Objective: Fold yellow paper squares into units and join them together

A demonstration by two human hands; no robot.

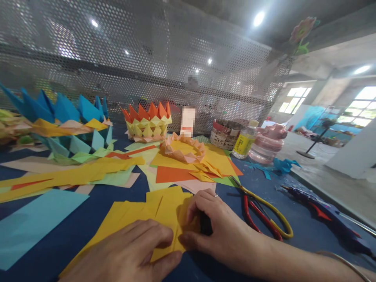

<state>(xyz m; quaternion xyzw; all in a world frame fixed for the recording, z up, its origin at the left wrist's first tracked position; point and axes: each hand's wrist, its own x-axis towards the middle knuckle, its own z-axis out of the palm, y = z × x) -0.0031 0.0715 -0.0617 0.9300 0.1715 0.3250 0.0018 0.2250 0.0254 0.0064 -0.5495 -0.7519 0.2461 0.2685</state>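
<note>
Two bare hands press on a stack of yellow paper sheets (147,219) lying at the near edge of a dark blue worktop (58,243). The left hand (132,250) lies flat and open, fingers spread across the front of the top sheet, gripping nothing. The right hand (217,227), curled half closed, pins the stack's right edge with thumb and fingertips. Just right of that hand lie scissors with red and yellow handles (264,215), and farther right a blue glue gun (323,211). Behind the stack sit an orange and yellow folded paper crown (148,121) and a small yellow-labelled plastic bottle (245,141).
</note>
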